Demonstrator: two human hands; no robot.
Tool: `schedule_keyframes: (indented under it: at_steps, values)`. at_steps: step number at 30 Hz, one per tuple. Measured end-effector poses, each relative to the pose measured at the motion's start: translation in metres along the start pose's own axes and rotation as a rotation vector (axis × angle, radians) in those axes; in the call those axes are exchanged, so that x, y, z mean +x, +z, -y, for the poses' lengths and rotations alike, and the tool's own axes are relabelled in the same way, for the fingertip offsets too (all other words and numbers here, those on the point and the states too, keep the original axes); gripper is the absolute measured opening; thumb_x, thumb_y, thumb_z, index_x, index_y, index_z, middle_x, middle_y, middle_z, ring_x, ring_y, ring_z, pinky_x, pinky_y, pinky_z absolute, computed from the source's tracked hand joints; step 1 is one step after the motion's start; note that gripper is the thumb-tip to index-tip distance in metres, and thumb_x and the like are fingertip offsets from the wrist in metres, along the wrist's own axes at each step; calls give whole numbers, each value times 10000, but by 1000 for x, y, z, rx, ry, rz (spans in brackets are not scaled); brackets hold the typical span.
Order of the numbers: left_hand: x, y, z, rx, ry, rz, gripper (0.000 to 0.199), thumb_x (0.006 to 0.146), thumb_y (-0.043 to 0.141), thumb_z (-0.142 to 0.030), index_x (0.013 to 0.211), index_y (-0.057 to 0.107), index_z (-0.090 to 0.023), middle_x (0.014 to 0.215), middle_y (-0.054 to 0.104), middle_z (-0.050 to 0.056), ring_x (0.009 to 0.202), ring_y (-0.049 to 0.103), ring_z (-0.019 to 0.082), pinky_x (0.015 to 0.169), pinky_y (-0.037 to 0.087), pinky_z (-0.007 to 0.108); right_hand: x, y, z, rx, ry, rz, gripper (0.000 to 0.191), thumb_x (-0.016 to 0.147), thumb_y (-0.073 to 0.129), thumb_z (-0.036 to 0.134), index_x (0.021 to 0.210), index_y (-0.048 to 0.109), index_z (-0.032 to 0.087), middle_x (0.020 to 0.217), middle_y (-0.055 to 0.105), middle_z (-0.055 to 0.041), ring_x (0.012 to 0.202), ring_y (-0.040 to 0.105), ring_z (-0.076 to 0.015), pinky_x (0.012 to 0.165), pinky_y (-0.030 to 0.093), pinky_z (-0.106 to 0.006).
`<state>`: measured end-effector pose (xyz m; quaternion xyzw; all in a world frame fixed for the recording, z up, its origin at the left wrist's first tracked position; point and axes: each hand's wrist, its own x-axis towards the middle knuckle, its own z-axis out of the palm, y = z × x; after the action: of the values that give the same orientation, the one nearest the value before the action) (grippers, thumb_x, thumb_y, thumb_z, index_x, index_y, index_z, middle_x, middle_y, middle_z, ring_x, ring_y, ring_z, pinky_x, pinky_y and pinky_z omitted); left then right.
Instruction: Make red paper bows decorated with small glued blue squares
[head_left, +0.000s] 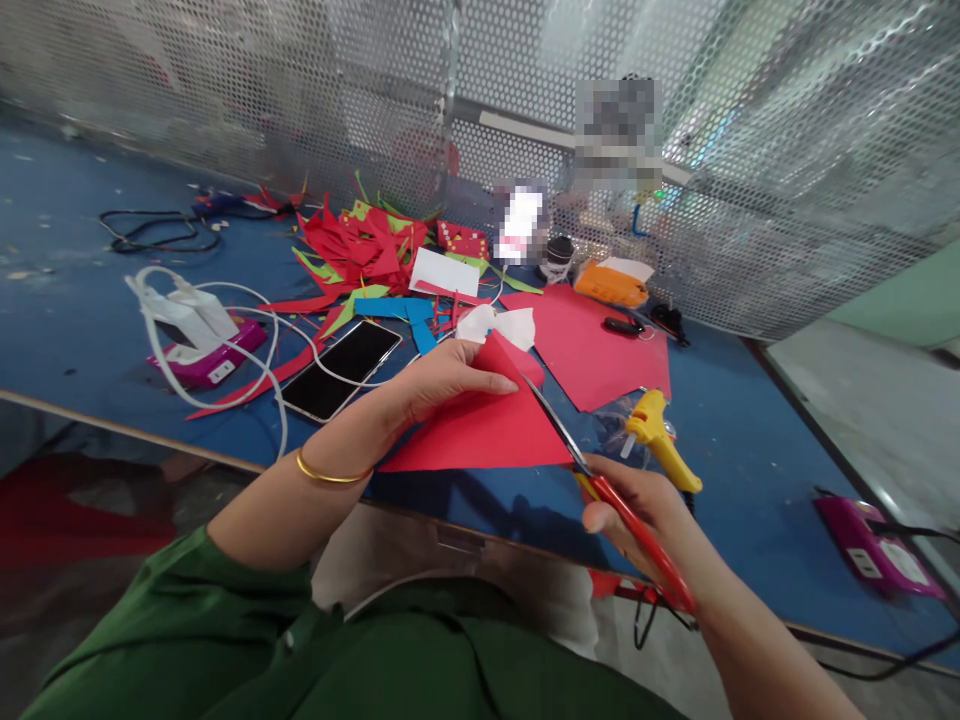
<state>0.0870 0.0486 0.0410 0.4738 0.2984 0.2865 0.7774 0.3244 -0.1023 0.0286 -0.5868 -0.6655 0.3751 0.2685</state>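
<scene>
My left hand (450, 380) pinches a sheet of red paper (480, 435) near its upper edge, thumb on top. The sheet hangs over the near edge of the blue table. In my right hand (637, 510) is a pair of scissors with red handles (645, 545); its blades lie along the right edge of the red sheet, pointing up toward my left thumb. Whether the blades are parted I cannot tell. Just beyond my left hand is a white paper cutout (502, 325). A yellow glue gun (664, 440) rests right of the scissors.
Larger red paper (600, 345) lies behind, with an orange packet (611, 283) on it. Red and green scraps (367, 245) are heaped at the back. A black-screened phone (341, 370), white cables and a purple power strip (210, 360) are left; another purple power strip (874, 545) sits right.
</scene>
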Motion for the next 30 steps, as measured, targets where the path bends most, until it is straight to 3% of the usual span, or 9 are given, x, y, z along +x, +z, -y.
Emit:
schedule_keyframes:
  at_steps: [7,13,19,30]
  values:
    - [-3,2,-3,92,53,-61,133,678,838,-224,757,759,-151,674,737,36,602,669,126,598,525,222,3,2,-7,32,3,-31,793,703,606,817,1147,690,165,615,363,48,536,280,-104,451,253,-241]
    - [-1,1,-1,63,118,-55,178,667,847,-204,805,744,-158,767,753,18,667,682,120,670,539,234,-1,1,-3,52,-3,-1,837,706,563,841,1201,660,174,627,373,50,555,319,-115,490,274,-255]
    - [1,0,2,106,119,-59,302,637,873,-242,899,753,-154,818,761,39,705,694,152,699,542,265,-3,-3,3,10,8,45,1026,566,465,934,1274,622,209,724,522,6,586,392,-127,517,332,-256]
    - [-2,2,-1,24,75,-43,231,633,859,-190,832,744,-163,803,760,36,681,697,146,698,562,279,-4,-4,3,12,8,77,1054,549,466,947,1290,589,207,802,570,-18,584,415,-124,480,372,-243]
